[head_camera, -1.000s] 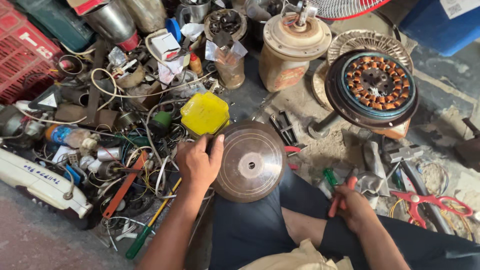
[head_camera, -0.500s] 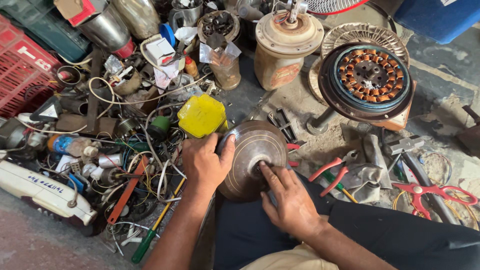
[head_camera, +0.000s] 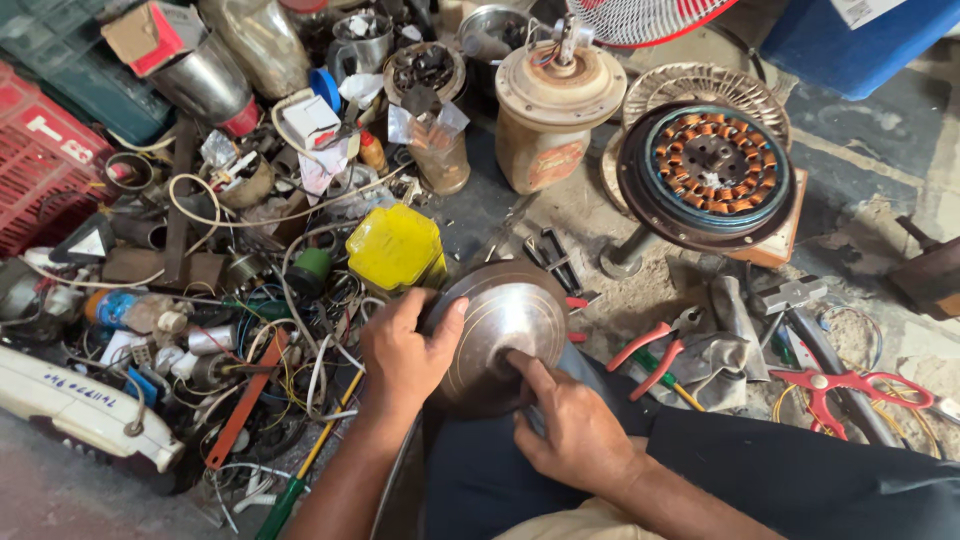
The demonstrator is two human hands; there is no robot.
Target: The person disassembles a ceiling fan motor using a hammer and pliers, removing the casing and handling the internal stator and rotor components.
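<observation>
Right hand [head_camera: 575,435] now pressing fingertips on metal motor cover [head_camera: 500,330], pliers released, left hand [head_camera: 405,350] still gripping rim

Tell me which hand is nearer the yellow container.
Left. The left hand grips the metal cover's left rim, just below the yellow container. The right hand presses the cover's lower middle, farther right and lower.

A: Where does the motor cover [head_camera: 500,335] lie?
B: On the lap, between the left hand [head_camera: 405,355] and right hand [head_camera: 570,430].

A: And around it?
B: Lidded jar [head_camera: 395,247] just behind; stator [head_camera: 712,165] behind-right; pliers [head_camera: 655,345] right; wire tangle [head_camera: 250,340] left.
</observation>
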